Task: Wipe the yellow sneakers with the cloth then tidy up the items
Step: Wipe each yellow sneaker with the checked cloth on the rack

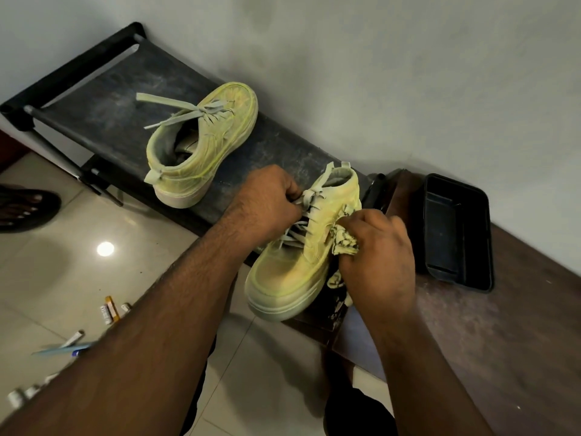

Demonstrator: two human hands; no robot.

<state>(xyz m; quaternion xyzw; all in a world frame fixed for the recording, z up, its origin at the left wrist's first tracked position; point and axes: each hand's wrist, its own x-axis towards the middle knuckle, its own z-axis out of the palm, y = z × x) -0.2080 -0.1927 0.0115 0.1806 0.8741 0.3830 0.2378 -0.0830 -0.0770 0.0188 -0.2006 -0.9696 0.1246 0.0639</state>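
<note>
Wiping under way: left hand [267, 199] pinches the near yellow canvas sneaker [301, 247] by its laces, right hand [377, 256] closed on crumpled patterned cloth [344, 243] against its side; second sneaker [201, 143] on dusty black surface [119, 99], tidying outstanding.

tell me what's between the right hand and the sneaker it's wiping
In the head view, a crumpled patterned cloth sits pressed between the right hand and the near sneaker.

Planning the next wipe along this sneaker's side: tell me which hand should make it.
Right. The right hand already presses the cloth against the near sneaker, while the left hand grips its laces, steadying it. The other sneaker sits untouched.
</note>
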